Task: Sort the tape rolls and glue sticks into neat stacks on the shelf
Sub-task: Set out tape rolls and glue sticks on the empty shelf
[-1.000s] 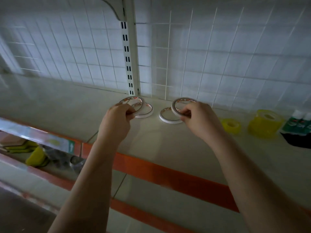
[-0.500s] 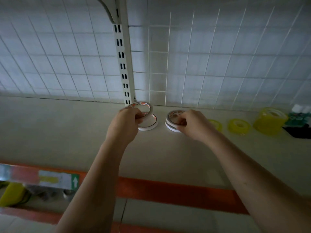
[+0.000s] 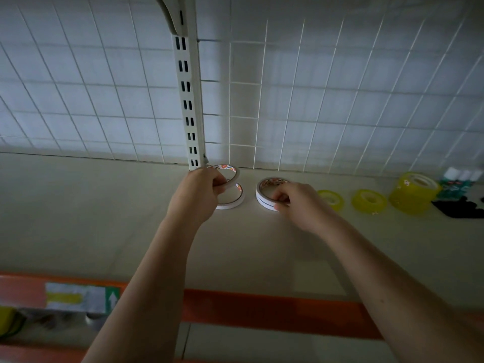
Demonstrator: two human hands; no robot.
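Head view: the right hand (image 3: 294, 199) hides the near side of a two-roll white tape stack (image 3: 265, 191) on the shelf (image 3: 104, 218), fingers pinching its rim. The left hand (image 3: 199, 193) grips a thin white tape ring (image 3: 227, 174), tilted above another roll (image 3: 233, 199).

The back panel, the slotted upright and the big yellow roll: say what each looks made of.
Back panel: thin white-coated wire, probably metal, welded into a square grid.
Slotted upright: cream painted sheet metal, judging by its punched paired slots and smooth, even coat.
Big yellow roll: glossy translucent plastic tape, since light glows through its edge; its core is too dim to judge.
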